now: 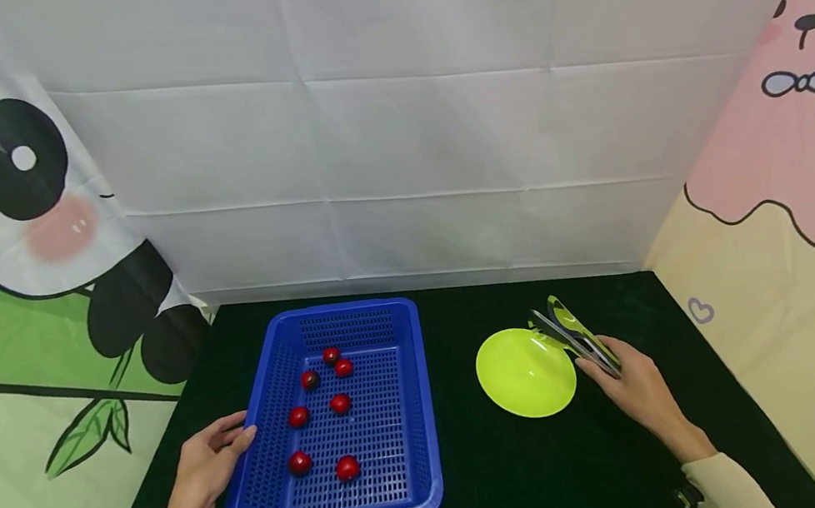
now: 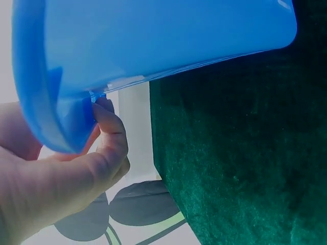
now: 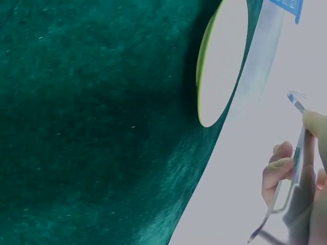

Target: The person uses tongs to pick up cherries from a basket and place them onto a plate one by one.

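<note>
My left hand (image 1: 207,463) grips the left rim of a blue plastic basket (image 1: 421,420), thumb over the rim. In the left wrist view the fingers (image 2: 111,133) curl under the rim of the basket (image 2: 163,38). Several small red cherry tomatoes (image 1: 340,404) lie spread on its slotted floor, mostly toward the left half. My right hand (image 1: 644,392) holds a pair of green and grey tongs (image 1: 577,324), whose parted tips point up and left. The tongs overlap the right edge of a lime-green plate (image 1: 523,375) in the head view. No food shows between the tips.
A dark green cloth covers the table (image 1: 553,472). The plate stands to the right of the basket, with a strip of cloth between them. A white curtain (image 1: 402,137) hangs behind the table, and printed cartoon sheets stand at the left and right sides.
</note>
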{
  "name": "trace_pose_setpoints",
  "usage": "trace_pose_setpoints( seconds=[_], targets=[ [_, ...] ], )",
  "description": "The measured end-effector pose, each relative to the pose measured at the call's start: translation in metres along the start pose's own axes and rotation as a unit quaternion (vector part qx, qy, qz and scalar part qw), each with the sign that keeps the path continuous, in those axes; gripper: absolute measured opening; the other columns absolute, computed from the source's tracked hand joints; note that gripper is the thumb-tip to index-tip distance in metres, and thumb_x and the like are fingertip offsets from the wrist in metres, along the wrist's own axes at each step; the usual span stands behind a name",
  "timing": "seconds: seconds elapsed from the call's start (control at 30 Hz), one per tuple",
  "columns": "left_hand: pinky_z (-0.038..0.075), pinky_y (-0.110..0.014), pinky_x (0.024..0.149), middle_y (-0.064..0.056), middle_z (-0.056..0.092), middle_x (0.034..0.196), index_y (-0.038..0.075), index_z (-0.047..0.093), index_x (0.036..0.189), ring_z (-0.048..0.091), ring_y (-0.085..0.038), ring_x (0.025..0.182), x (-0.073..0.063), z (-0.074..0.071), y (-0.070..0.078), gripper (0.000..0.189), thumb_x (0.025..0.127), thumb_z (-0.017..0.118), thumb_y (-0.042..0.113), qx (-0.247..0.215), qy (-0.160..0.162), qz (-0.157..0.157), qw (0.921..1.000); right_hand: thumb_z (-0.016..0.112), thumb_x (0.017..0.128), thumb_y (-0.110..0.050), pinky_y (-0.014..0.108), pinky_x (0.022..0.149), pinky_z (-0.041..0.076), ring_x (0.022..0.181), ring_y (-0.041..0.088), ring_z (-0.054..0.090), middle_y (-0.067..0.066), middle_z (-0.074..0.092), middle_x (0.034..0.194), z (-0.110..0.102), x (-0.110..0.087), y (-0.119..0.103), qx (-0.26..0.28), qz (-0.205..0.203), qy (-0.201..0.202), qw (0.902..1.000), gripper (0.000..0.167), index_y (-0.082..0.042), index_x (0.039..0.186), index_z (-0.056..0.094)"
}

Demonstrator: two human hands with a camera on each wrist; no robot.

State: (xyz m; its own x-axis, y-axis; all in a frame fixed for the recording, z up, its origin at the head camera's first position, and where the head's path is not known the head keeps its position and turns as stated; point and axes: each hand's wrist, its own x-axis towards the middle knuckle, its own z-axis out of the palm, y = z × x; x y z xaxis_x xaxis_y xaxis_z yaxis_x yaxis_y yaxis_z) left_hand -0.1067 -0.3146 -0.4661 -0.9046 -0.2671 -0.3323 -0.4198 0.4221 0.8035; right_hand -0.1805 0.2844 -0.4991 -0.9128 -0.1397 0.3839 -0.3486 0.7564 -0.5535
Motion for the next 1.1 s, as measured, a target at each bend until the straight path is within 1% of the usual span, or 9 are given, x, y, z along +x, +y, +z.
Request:
trace_pose_setpoints(
  seconds=[0.2,0.33,0.4,0.47,0.53,0.63,0.77,0.93,1.1],
  targets=[
    [0.058,-0.044,0.086,-0.034,0.053,0.141,-0.004,0.045,0.15,0.065,-0.037,0.113,0.001,-0.001,0.001,0.058,0.106,0.059,0.031,-0.008,-0.007,-0.001,0.9999,0.078,0.094,-0.021,0.028,0.069,0.05,0.083,0.02,0.055,0.012,0.067,0.105,0.002,0.007,-0.011,-0.004,-0.013,-0.01,0.9999,0.047,0.003,0.131,0.062],
    [0.057,-0.044,0.087,-0.034,0.053,0.142,-0.003,0.045,0.15,0.063,-0.04,0.117,0.001,-0.001,0.0,0.058,0.106,0.06,0.032,-0.002,-0.009,-0.004,1.0,0.078,0.094,-0.022,0.036,0.075,0.054,0.087,0.022,0.058,0.016,0.068,0.112,0.003,0.011,-0.017,-0.003,-0.02,-0.017,0.9997,0.048,0.003,0.132,0.062],
    [0.057,-0.043,0.087,-0.033,0.053,0.142,-0.002,0.045,0.15,0.062,-0.04,0.118,0.001,-0.001,-0.001,0.058,0.106,0.06,0.032,0.0,-0.008,-0.005,1.0,0.077,0.095,-0.023,0.042,0.079,0.055,0.09,0.024,0.06,0.018,0.068,0.116,0.003,0.013,-0.021,-0.001,-0.024,-0.022,0.9995,0.049,0.004,0.132,0.062],
    [0.057,-0.043,0.086,-0.033,0.053,0.142,-0.003,0.045,0.15,0.062,-0.04,0.117,0.001,-0.001,0.0,0.058,0.106,0.06,0.032,-0.002,-0.007,-0.003,1.0,0.077,0.095,-0.024,0.046,0.081,0.056,0.092,0.024,0.061,0.019,0.068,0.119,0.004,0.015,-0.024,-0.002,-0.024,-0.029,0.9993,0.05,0.003,0.133,0.061],
    [0.057,-0.043,0.086,-0.033,0.053,0.141,-0.003,0.045,0.15,0.063,-0.038,0.116,0.001,-0.001,0.0,0.058,0.106,0.06,0.031,-0.004,-0.007,-0.003,1.0,0.077,0.095,-0.025,0.044,0.08,0.056,0.091,0.024,0.061,0.019,0.068,0.119,0.004,0.017,-0.027,0.0,-0.024,-0.036,0.9991,0.05,0.003,0.134,0.061],
    [0.058,-0.042,0.084,-0.033,0.054,0.14,-0.003,0.046,0.15,0.066,-0.036,0.113,0.0,-0.001,0.0,0.058,0.106,0.061,0.031,-0.005,-0.006,-0.001,1.0,0.076,0.096,-0.026,0.034,0.075,0.056,0.088,0.021,0.06,0.017,0.069,0.117,0.005,0.02,-0.032,0.004,-0.027,-0.042,0.9987,0.05,0.002,0.134,0.061],
    [0.058,-0.041,0.083,-0.034,0.054,0.141,-0.004,0.045,0.15,0.067,-0.033,0.11,-0.001,-0.001,-0.001,0.057,0.106,0.06,0.03,-0.007,-0.006,-0.001,1.0,0.077,0.095,-0.024,0.026,0.068,0.052,0.081,0.016,0.058,0.012,0.07,0.109,0.007,0.024,-0.038,0.018,-0.046,-0.042,0.9979,0.048,0.002,0.132,0.063],
    [0.059,-0.042,0.083,-0.034,0.054,0.141,-0.004,0.045,0.15,0.068,-0.032,0.108,-0.001,0.0,-0.001,0.057,0.106,0.06,0.029,-0.01,-0.007,0.001,0.9999,0.079,0.094,-0.024,0.024,0.06,0.048,0.073,0.013,0.055,0.006,0.068,0.097,0.009,0.031,-0.046,0.027,-0.057,-0.046,0.997,0.049,0.002,0.132,0.062],
    [0.058,-0.043,0.085,-0.034,0.053,0.141,-0.004,0.044,0.15,0.067,-0.035,0.11,-0.002,0.0,0.0,0.057,0.107,0.059,0.029,-0.005,-0.005,0.008,0.9999,0.08,0.093,-0.025,0.023,0.056,0.046,0.067,0.011,0.053,0.002,0.063,0.088,0.012,0.04,-0.059,0.028,-0.065,-0.056,0.9959,0.048,0.001,0.129,0.063]
  ],
)
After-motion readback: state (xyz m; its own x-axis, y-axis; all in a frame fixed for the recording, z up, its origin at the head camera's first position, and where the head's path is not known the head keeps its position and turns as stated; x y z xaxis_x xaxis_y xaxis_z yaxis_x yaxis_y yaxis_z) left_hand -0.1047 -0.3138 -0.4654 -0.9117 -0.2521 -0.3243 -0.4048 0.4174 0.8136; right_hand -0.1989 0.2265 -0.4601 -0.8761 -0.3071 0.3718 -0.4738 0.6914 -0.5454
